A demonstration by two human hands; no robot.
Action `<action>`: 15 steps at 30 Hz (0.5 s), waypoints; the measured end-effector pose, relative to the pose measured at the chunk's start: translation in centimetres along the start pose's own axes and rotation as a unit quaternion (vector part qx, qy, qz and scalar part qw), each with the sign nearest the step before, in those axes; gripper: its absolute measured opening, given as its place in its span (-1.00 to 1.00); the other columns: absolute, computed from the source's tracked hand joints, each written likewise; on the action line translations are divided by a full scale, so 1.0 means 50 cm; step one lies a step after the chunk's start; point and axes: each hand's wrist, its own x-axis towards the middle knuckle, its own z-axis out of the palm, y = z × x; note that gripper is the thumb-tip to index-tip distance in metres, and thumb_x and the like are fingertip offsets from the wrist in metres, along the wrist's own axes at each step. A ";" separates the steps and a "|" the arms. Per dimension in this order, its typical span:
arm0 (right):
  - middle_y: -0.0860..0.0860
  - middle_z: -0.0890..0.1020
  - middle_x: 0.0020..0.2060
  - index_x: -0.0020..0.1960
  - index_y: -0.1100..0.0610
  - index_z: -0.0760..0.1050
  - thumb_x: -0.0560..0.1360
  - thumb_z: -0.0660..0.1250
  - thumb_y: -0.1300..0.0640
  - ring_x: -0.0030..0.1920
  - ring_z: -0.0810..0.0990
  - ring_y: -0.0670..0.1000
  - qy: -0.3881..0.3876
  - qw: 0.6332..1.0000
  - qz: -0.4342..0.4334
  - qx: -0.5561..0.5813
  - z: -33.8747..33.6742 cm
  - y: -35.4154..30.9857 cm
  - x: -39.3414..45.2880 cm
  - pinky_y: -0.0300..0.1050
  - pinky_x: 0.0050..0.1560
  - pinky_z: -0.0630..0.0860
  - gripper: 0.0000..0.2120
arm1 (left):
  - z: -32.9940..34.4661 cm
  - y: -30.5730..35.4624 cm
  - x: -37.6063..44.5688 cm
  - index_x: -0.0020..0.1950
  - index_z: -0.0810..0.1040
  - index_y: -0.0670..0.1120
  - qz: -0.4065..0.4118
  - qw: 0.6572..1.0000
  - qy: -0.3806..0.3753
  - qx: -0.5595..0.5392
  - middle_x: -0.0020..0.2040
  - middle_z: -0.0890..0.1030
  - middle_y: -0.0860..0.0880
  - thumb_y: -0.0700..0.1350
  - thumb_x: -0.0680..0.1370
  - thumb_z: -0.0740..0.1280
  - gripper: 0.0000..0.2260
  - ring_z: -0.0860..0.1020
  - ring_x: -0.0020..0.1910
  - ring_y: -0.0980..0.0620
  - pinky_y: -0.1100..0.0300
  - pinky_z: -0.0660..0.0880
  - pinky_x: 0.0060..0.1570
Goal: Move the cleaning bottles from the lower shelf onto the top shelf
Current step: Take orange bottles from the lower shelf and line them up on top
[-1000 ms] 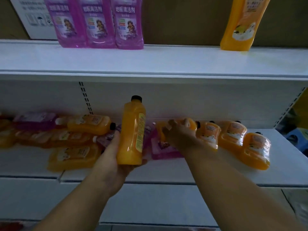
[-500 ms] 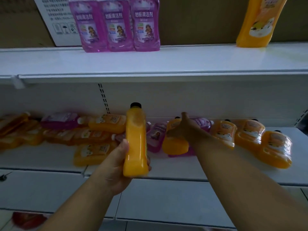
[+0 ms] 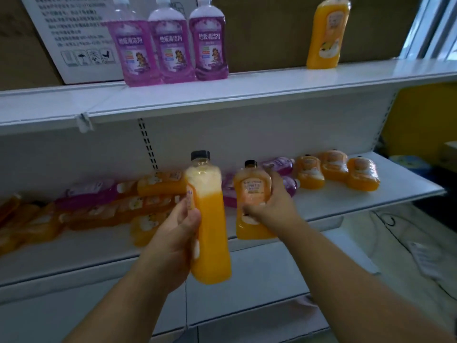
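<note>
We see clear, glossy plastic in the orange bottle [image 3: 210, 226] with its matt black cap [image 3: 200, 154], and in the three purple bottles [image 3: 170, 53], each with a smooth printed label. The top shelf [image 3: 272, 82] looks like white painted metal with a sheen. Behind stands matt brown cardboard [image 3: 24, 45].

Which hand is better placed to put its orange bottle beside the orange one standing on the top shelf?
Probably the right hand: its bottle is upright, nearer below that standing bottle.
</note>
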 end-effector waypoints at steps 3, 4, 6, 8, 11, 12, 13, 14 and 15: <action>-0.27 0.44 0.06 0.45 -0.30 0.09 0.21 0.62 0.04 0.03 0.54 -0.10 0.031 0.999 0.007 0.026 -0.042 -0.018 -0.093 -0.12 -0.03 0.51 0.01 | 0.014 0.007 -0.019 0.38 0.44 -0.04 0.017 0.999 -0.018 0.045 0.08 0.67 -0.13 0.31 -0.01 0.66 0.04 0.65 0.05 -0.18 -0.10 0.60 -0.06; -0.29 0.44 0.05 0.41 -0.34 0.09 0.21 0.63 0.02 0.01 0.54 -0.10 0.049 0.999 0.005 0.023 -0.068 -0.033 -0.120 -0.09 -0.03 0.53 -0.01 | 0.028 0.016 -0.021 0.35 0.45 -0.01 0.023 0.998 -0.016 0.063 0.06 0.69 -0.09 0.32 -0.04 0.66 0.04 0.66 0.06 -0.16 -0.09 0.60 -0.06; -0.30 0.45 0.06 0.37 -0.39 0.10 0.20 0.63 -0.02 0.00 0.55 -0.11 0.093 0.995 -0.008 0.022 -0.126 -0.063 -0.159 -0.08 -0.06 0.55 -0.04 | 0.066 0.036 -0.022 0.30 0.45 0.08 0.050 0.992 -0.012 0.116 0.02 0.70 0.02 0.36 -0.07 0.63 0.00 0.67 0.04 -0.07 -0.04 0.61 -0.06; -0.26 0.46 0.11 0.39 -0.37 0.12 0.22 0.63 -0.02 0.04 0.57 -0.08 0.124 0.991 -0.027 0.041 -0.178 -0.084 -0.183 -0.06 -0.03 0.58 -0.05 | 0.103 0.046 -0.013 0.24 0.41 0.26 0.079 0.983 -0.002 0.169 -0.01 0.67 0.16 0.43 -0.07 0.57 -0.08 0.67 0.01 0.07 0.11 0.59 -0.14; -0.15 0.46 0.21 0.37 -0.39 0.11 0.24 0.62 -0.05 0.12 0.56 -0.03 0.168 0.984 -0.057 0.020 -0.271 -0.099 -0.233 0.07 0.07 0.59 -0.08 | 0.200 0.040 -0.002 0.40 0.19 0.42 0.115 0.974 0.000 0.195 0.06 0.57 0.21 0.42 0.06 0.51 -0.04 0.62 -0.03 0.11 0.23 0.50 -0.24; -0.16 0.46 0.21 0.37 -0.42 0.10 0.25 0.61 -0.07 0.12 0.56 -0.05 0.181 0.981 -0.067 0.006 -0.305 -0.104 -0.249 0.07 0.08 0.58 -0.08 | 0.237 0.035 0.003 0.42 0.12 0.45 0.129 0.971 -0.001 0.200 0.10 0.53 0.22 0.39 0.10 0.47 -0.04 0.58 0.00 0.13 0.22 0.47 -0.24; -0.18 0.45 0.22 0.38 -0.44 0.08 0.26 0.61 -0.08 0.11 0.56 -0.07 0.191 0.978 -0.079 -0.003 -0.342 -0.108 -0.262 0.05 0.07 0.57 -0.08 | 0.278 0.032 0.009 0.41 0.08 0.48 0.142 0.969 -0.003 0.204 0.11 0.51 0.23 0.38 0.12 0.44 -0.07 0.55 0.01 0.14 0.21 0.46 -0.23; -0.20 0.45 0.23 0.38 -0.46 0.07 0.27 0.60 -0.10 0.11 0.56 -0.10 0.199 0.976 -0.092 -0.008 -0.379 -0.112 -0.273 0.00 0.05 0.57 -0.07 | 0.319 0.030 0.018 0.40 0.06 0.50 0.154 0.966 -0.008 0.208 0.11 0.49 0.25 0.37 0.14 0.42 -0.10 0.53 0.01 0.15 0.18 0.46 -0.21; -0.22 0.44 0.23 0.39 -0.49 0.05 0.27 0.59 -0.11 0.10 0.56 -0.12 0.206 0.973 -0.103 -0.010 -0.418 -0.115 -0.281 -0.06 0.01 0.55 -0.07 | 0.360 0.028 0.029 0.38 0.04 0.51 0.165 0.963 -0.017 0.211 0.11 0.48 0.26 0.35 0.17 0.41 -0.13 0.52 0.01 0.16 0.15 0.46 -0.17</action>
